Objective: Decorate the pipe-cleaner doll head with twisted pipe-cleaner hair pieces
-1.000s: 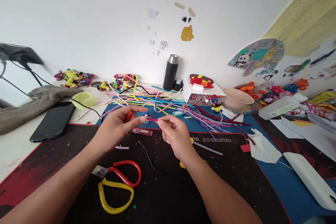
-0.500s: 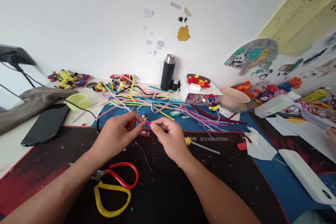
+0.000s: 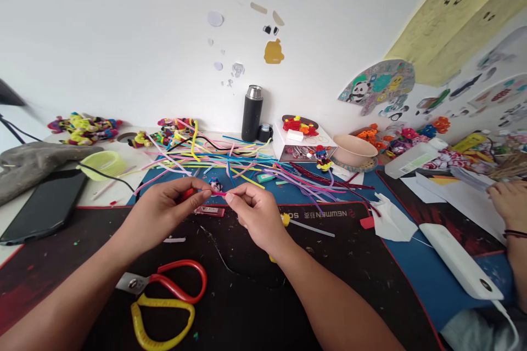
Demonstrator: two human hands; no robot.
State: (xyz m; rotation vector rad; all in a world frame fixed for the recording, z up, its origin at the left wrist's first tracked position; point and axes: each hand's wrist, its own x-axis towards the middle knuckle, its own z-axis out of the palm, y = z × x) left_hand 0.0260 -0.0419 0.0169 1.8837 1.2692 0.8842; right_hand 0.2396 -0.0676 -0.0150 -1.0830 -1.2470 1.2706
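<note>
A short magenta pipe cleaner (image 3: 218,193) is stretched between my two hands above the back of the dark mat. My left hand (image 3: 171,208) pinches its left end, and some red shows inside the curled fingers. At its right end, my right hand (image 3: 255,214) pinches with thumb and forefinger. Just behind the strand sits a small figure (image 3: 214,183), partly hidden. Scissors with one red handle (image 3: 201,285) and one yellow handle (image 3: 142,329) lie by my left forearm. Many coloured pipe cleaners (image 3: 242,160) spread across the blue surface behind my hands.
A black flask (image 3: 252,115) stands by the wall, beside a white box (image 3: 284,145) and a beige bowl (image 3: 354,148). At left are a phone (image 3: 45,205) and yellow-green ring (image 3: 102,165). Another person's hand (image 3: 508,203) rests at far right near a white device (image 3: 457,260).
The view has shifted right, bringing more of the other person's hand into sight. My hands are slightly farther apart, with more of the magenta strand showing between them.
</note>
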